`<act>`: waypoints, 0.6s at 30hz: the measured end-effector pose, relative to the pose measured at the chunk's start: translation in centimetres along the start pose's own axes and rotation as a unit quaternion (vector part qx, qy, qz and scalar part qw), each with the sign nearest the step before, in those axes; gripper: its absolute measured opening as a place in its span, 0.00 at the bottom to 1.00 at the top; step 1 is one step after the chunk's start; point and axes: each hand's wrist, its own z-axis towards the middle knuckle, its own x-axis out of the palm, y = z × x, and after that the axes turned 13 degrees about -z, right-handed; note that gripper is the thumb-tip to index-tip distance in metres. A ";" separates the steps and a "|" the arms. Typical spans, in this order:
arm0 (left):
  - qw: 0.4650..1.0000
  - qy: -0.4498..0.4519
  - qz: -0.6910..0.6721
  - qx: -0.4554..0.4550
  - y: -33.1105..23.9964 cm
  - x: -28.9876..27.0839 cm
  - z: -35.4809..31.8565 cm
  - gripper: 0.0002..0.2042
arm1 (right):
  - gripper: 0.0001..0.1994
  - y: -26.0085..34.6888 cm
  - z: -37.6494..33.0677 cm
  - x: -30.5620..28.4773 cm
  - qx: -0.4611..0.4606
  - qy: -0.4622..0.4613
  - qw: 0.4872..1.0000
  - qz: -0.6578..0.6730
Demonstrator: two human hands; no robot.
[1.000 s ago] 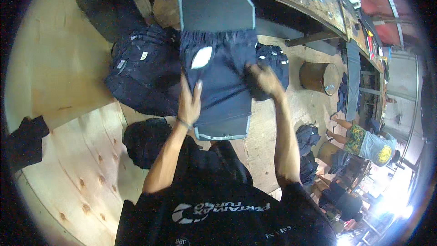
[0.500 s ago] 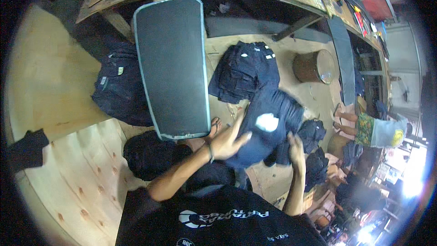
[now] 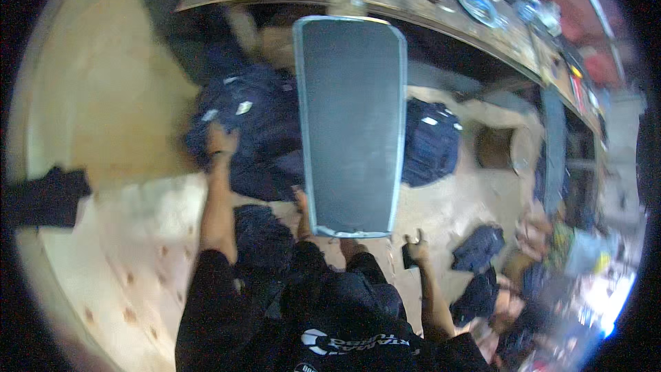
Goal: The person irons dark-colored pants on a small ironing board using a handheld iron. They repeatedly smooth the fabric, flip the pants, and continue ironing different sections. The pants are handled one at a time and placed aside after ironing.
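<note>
A pile of dark navy trousers (image 3: 265, 114) with small pale labels lies left of a long dark-grey board (image 3: 351, 124) with a light edge. My left hand (image 3: 222, 140) reaches to the left end of that pile, its fingers closed on the trousers' fabric, somewhat blurred. My right hand (image 3: 418, 249) hovers near the board's lower right corner, fingers smeared by motion; a small dark patch shows beside it, and I cannot make out whether it is held. Right of the board sits a stack of folded dark trousers (image 3: 432, 143), partly hidden by it.
Beyond the board runs a cluttered wooden workbench (image 3: 441, 14). A round brown container (image 3: 499, 148) stands on the right. Dark garments (image 3: 478, 248) lie nearer on the right, and a dark bundle (image 3: 264, 240) near my legs. A person (image 3: 585, 251) is at far right.
The folded dark trousers are no longer between my hands. My left hand has swung left to the pile; my right has drawn nearer the board. The view has turned left.
</note>
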 end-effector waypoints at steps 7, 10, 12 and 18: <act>0.990 0.090 0.025 0.104 -0.6 0.4 -3.4 0.20 | 0.39 4.8 -6.7 0.3 -0.047 0.024 0.998 -0.036; 0.898 0.350 0.053 0.261 -7.5 -1.6 -18.5 0.13 | 0.31 7.2 -12.9 -1.9 -0.309 -0.091 0.946 -0.036; 0.803 0.489 -0.009 0.340 -12.1 -4.1 -27.6 0.11 | 0.32 10.1 -16.3 -4.8 -0.340 -0.033 0.939 -0.048; 0.731 0.504 -0.083 0.452 -19.0 -11.4 -35.4 0.20 | 0.36 18.0 -16.6 -13.2 -0.444 0.146 0.853 -0.235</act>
